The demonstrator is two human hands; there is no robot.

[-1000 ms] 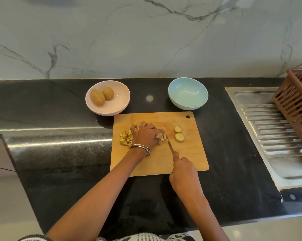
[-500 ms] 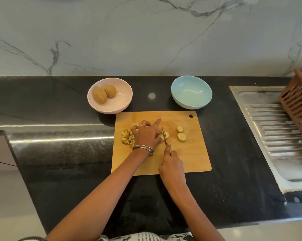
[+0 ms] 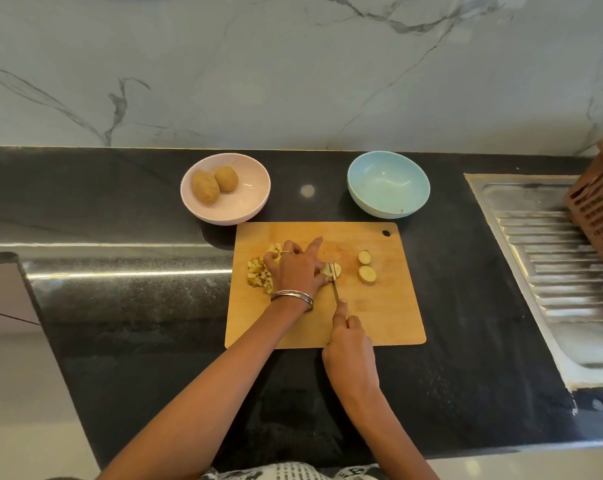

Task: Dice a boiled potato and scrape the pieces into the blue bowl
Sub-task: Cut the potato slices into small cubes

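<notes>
Knife down through a potato slice, mid-board.

My left hand (image 3: 298,268) pins a slice (image 3: 332,269) on the board (image 3: 379,317) with curled fingertips, index finger stretched away; my right hand (image 3: 350,348) is clenched round the knife (image 3: 335,289) handle, forefinger along the spine, blade standing in the slice. Boiled potato reads soft, light and a bit slick to me, likely to crumble, so I'd hold it from above near the cut, knuckles clear, and press gently. Two more rounds (image 3: 366,268) wait to the right; a heap of dice (image 3: 258,273) sits by my left wrist. The blue bowl (image 3: 388,183) beyond the board holds no dice yet. The pink bowl (image 3: 225,188) holds two whole potatoes (image 3: 215,183).
</notes>
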